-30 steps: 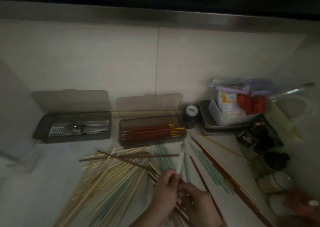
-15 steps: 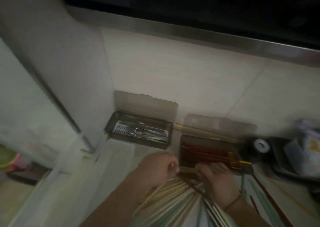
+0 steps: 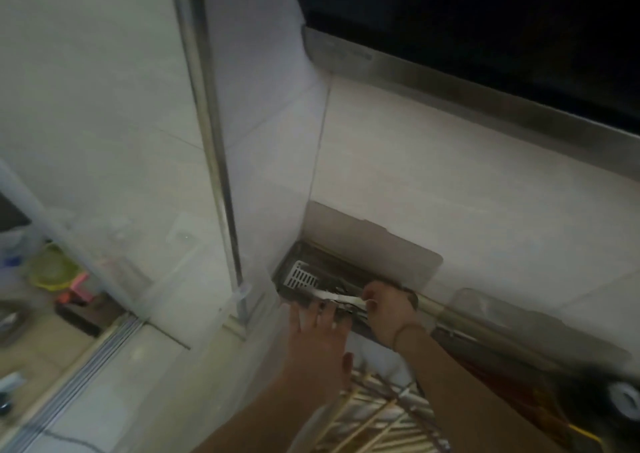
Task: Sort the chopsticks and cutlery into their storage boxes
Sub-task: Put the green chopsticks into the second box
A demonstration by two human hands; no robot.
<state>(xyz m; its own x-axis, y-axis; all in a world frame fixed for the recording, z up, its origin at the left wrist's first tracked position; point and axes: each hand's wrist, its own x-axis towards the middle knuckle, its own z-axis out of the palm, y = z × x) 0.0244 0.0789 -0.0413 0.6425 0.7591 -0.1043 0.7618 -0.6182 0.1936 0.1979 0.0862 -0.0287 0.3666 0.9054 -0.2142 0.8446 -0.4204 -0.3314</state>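
Observation:
The grey cutlery box stands open in the wall corner, its lid leaning on the tiles and a white slotted insert inside. My right hand pinches a flat metal cutlery piece and holds it over the box. My left hand lies with straight fingers on the box's front rim, fingertips touching the metal piece. Pale wooden chopsticks lie on the counter under my forearms. The second box with red chopsticks is blurred at the lower right.
A metal-edged wall corner rises just left of the cutlery box. A dark jar with a white cap sits at the right edge. Beyond the counter's left edge, a floor area holds green and pink items.
Both hands left the chopstick pile and reached up to the cutlery box, the right one carrying a metal piece. The camera swung left and closer to the corner.

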